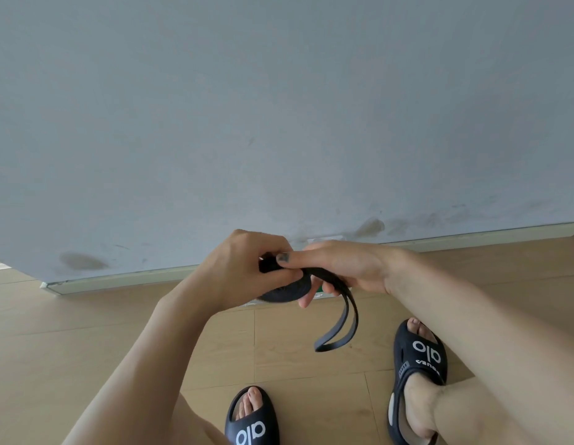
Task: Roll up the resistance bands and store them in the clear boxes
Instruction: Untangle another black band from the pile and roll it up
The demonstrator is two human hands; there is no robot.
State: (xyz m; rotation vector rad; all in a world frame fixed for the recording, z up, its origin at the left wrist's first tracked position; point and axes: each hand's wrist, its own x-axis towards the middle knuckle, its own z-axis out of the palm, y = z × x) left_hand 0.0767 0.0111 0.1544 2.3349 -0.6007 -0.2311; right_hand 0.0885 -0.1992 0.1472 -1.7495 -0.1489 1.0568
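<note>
While curled round a dark coil, left hand (247, 268) grips the rolled part of the black resistance band (287, 292), fingers folded over its top edge, thumb beneath. Just right of that grip, touching it: right hand (337, 268), thumb laid flat along the band's upper side, fingers tucked under, pinching the strip where it leaves the coil. Below and right of both grips, hanging free: an unrolled loop of the band, drooping over a wooden floor (86, 332). Behind the hands, a pale grey wall (279, 107). Lower still, two black slippers (420, 358), one under each forearm.
</note>
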